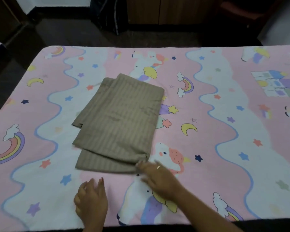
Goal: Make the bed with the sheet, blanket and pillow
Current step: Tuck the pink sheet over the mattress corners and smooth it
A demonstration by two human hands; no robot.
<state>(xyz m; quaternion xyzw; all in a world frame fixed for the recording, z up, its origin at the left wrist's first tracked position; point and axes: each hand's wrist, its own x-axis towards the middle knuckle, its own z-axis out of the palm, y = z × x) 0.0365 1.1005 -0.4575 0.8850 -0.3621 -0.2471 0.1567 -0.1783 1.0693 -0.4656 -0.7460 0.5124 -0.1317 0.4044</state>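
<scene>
The folded blanket (117, 121) lay on the sheet (224, 131), unfolding seemingly the step in hand: the right hand (159, 178) touched the blanket's near right corner, grip too blurred to tell, the left hand (90, 201) rested open just nearer, and next both likely needed to pinch its corners

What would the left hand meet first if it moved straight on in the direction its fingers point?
Most likely the near edge of the folded tan cloth. The left hand points away over the unicorn sheet, and nothing else lies between.
</scene>
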